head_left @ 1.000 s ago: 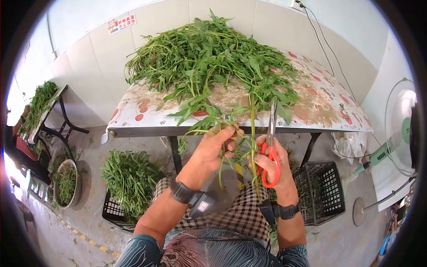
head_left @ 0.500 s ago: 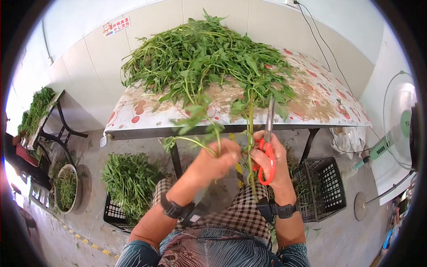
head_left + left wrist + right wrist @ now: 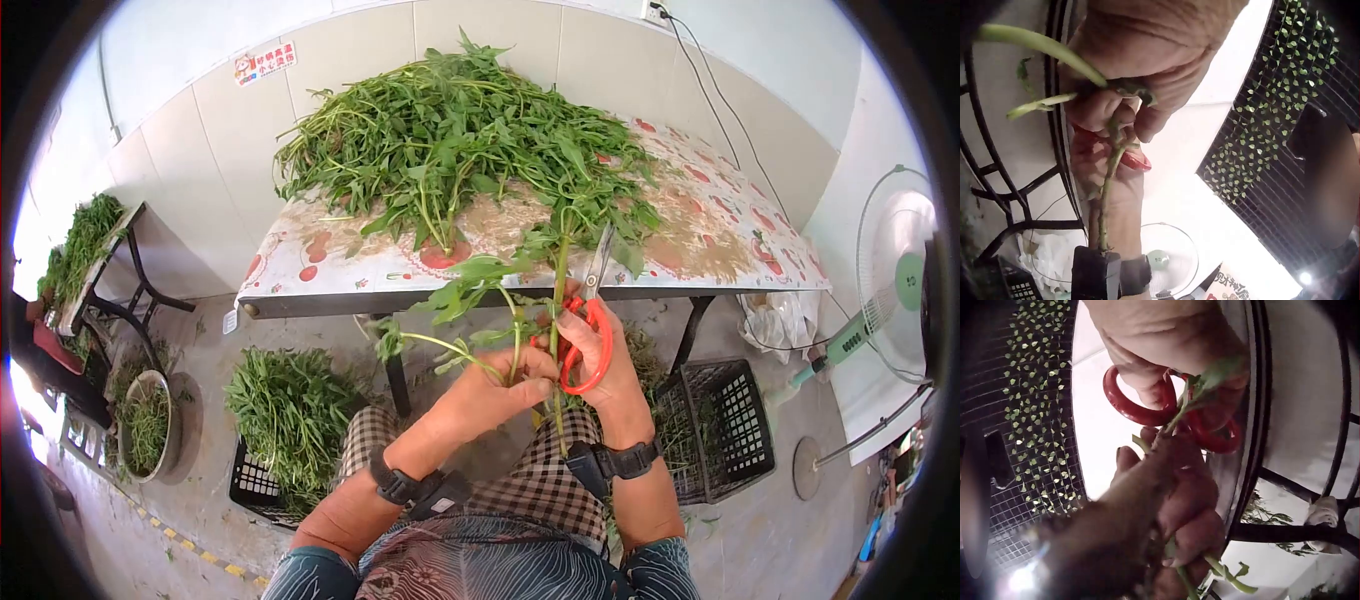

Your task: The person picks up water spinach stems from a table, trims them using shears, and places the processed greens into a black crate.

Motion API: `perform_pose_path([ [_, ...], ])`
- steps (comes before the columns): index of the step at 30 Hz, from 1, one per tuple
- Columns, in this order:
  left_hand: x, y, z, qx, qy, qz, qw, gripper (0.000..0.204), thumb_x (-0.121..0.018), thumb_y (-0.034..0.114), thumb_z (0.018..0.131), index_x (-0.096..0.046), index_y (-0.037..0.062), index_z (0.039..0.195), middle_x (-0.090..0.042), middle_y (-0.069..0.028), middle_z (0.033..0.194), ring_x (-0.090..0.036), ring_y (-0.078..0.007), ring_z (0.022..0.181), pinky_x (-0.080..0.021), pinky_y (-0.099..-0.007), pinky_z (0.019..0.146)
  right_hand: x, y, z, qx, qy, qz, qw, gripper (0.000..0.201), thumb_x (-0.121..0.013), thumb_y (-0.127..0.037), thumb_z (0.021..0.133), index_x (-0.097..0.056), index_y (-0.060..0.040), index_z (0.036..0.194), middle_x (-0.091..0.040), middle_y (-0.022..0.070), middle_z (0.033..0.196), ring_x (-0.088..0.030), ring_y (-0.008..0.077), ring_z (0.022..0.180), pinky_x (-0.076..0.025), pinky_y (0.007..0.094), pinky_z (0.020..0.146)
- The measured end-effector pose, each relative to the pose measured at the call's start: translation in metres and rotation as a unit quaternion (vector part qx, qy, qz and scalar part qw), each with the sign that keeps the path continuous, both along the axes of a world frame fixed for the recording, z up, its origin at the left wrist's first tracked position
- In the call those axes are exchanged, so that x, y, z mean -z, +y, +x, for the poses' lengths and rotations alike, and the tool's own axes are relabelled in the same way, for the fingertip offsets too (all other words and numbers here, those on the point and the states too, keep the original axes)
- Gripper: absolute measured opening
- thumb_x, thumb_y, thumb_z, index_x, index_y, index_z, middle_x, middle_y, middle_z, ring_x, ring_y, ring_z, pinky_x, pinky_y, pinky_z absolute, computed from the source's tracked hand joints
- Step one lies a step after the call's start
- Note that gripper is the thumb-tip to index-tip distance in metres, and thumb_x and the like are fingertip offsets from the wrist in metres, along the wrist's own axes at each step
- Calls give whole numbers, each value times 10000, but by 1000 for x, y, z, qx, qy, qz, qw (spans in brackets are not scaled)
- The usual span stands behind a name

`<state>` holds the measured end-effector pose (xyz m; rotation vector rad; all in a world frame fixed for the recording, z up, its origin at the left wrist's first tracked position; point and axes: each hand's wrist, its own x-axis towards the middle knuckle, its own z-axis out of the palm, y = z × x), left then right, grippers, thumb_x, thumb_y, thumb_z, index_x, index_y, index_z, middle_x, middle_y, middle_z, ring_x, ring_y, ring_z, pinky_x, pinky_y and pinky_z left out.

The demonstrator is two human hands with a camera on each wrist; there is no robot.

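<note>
My right hand [image 3: 617, 378] holds red-handled scissors [image 3: 598, 268], the blades pointing up and away. The same hand grips a long green stalk [image 3: 561, 275] that stands nearly upright, its leafy top at the table's front edge. Held in my left hand [image 3: 465, 408] are leafy sprigs [image 3: 468, 288] that stick out to the left. Its fingertips are right at the stalk, just below the scissors' handles. The right wrist view shows the red finger loops [image 3: 1124, 407] around my right fingers, close above the left fingers [image 3: 1194, 494]. In the left wrist view, sprig stems [image 3: 1044, 47] come out of my curled left hand.
A big heap of greens [image 3: 450, 130] covers the back of the table [image 3: 330, 265]. Below left stands a crate full of greens [image 3: 290, 420]; below right, a black crate [image 3: 735, 420]. A fan [image 3: 895, 290] is at far right, a metal basin [image 3: 170, 440] at far left.
My left hand has swung left and then come down and back to the stalk, with the sprigs in its grip. My right hand has shifted slightly down and left, the scissors tilting more.
</note>
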<state>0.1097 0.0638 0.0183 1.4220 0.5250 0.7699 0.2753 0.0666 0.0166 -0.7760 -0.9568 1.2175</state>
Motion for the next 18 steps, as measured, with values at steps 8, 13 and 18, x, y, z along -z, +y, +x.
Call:
perform_pose_path([
  [8, -2, 10, -12, -84, 20, 41, 995, 165, -515, 185, 892, -607, 58, 945, -578, 35, 796, -439, -28, 563, -354, -186, 460, -31, -6, 6, 17, -184, 78, 980, 485, -631, -83, 799, -429, -39, 1238, -551, 31, 894, -531, 97, 723, -450, 242, 643],
  [13, -11, 41, -42, -215, -138, -24, 966, 224, -508, 257, 905, -595, 64, 978, -604, -11, 879, -403, -47, 519, -316, -185, 405, -32, -5, 11, -16, -402, 119, 908, 508, -642, -61, 777, -438, -59, 1242, -573, 71, 862, -523, 105, 763, -439, 251, 720],
  [18, -23, 46, -49, -221, -153, -38, 962, 294, -515, 271, 901, -569, 72, 1111, -612, -52, 1057, -416, -57, 556, -310, -188, 405, -23, -14, 12, -10, -522, 124, 844, 489, -637, -72, 777, -470, -94, 1236, -605, 125, 892, -577, 203, 737, -463, 303, 710],
])
